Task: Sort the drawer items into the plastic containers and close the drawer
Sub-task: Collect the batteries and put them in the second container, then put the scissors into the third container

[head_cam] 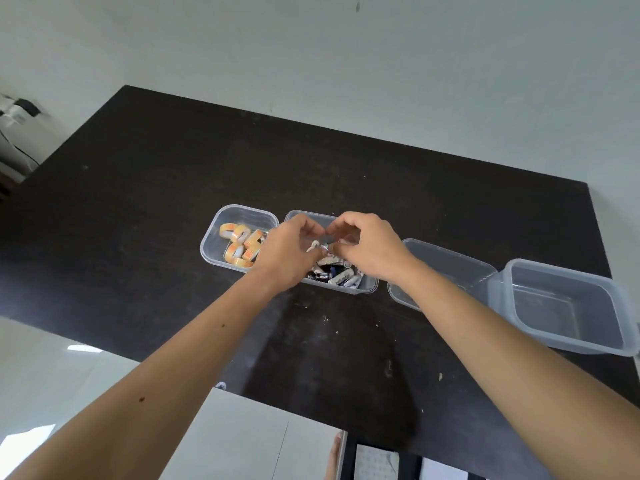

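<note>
Four clear plastic containers stand in a row on the dark table. The leftmost container holds several orange-and-white tape rolls. The second container holds several batteries, white ones and dark ones. Both my hands hover over it, fingertips close together. My left hand and my right hand pinch small white batteries between them just above the pile. The third container and the larger fourth container look bare inside. The drawer is not in view.
A white wall rises behind the table. A pale glossy floor shows at the lower left. White equipment with cables sits past the table's left corner. Small crumbs dot the tabletop near me.
</note>
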`<action>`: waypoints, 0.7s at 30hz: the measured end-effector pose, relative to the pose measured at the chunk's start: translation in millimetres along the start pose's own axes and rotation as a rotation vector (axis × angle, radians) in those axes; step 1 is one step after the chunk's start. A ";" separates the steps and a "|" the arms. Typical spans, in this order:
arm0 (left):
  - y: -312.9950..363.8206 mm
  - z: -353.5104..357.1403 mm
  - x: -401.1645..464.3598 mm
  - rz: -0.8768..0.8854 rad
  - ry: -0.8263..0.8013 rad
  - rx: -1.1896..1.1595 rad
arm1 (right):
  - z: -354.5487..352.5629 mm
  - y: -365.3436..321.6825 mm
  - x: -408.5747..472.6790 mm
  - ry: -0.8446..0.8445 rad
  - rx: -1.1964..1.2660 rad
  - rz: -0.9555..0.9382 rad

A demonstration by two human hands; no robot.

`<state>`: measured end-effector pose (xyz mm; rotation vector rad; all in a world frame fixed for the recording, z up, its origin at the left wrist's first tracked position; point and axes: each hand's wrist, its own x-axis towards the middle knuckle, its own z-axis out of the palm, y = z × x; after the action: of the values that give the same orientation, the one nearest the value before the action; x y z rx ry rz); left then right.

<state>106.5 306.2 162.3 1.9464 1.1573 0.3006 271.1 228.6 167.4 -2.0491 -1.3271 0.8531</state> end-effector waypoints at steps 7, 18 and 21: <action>9.0 -9.2 -26.6 0.055 0.111 -0.136 | -16.7 -6.6 -25.8 0.095 0.054 -0.094; 30.3 26.2 -134.2 0.229 -0.084 -0.369 | -35.8 19.0 -163.9 0.228 0.107 -0.063; 26.5 59.6 -171.1 0.218 -0.167 -0.413 | -34.7 45.3 -220.1 0.241 0.154 -0.002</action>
<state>63.1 129.1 178.8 1.6924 0.7095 0.4448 254.8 4.7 203.6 -1.9594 -1.0984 0.6615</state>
